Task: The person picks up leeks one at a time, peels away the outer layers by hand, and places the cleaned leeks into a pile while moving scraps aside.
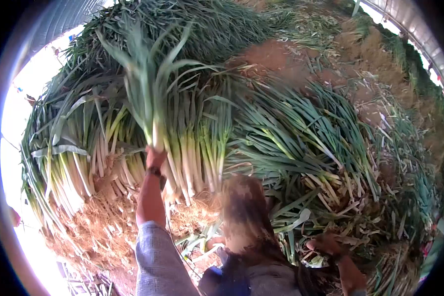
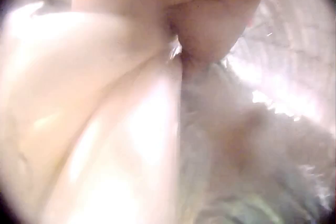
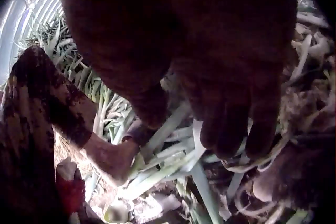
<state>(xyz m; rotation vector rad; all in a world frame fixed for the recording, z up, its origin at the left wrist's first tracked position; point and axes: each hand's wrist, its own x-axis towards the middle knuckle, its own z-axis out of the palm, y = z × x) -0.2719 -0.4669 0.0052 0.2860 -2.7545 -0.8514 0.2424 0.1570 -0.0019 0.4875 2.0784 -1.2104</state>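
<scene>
My left hand (image 1: 156,159) grips a bunch of green onions (image 1: 155,118) by the white stalks, leaves fanned upward over the heap. In the left wrist view, fingers (image 2: 210,29) curl round the pale stalks (image 2: 105,119), blurred and very close. To the right of my knee, my right hand (image 1: 325,245) hangs low over loose leaves and trimmings. The right wrist view shows it dark, with fingers (image 3: 231,124) loosely extended downward and their tips close to a thin leaf strip (image 3: 257,165).
Rows of green onions (image 1: 74,172) with roots toward me lie at the left. A looser pile (image 1: 306,133) lies at the right. A patterned trouser knee (image 1: 246,212) stands between my arms, and a foot (image 3: 110,158) rests among scraps. Bare soil (image 1: 276,56) shows farther back.
</scene>
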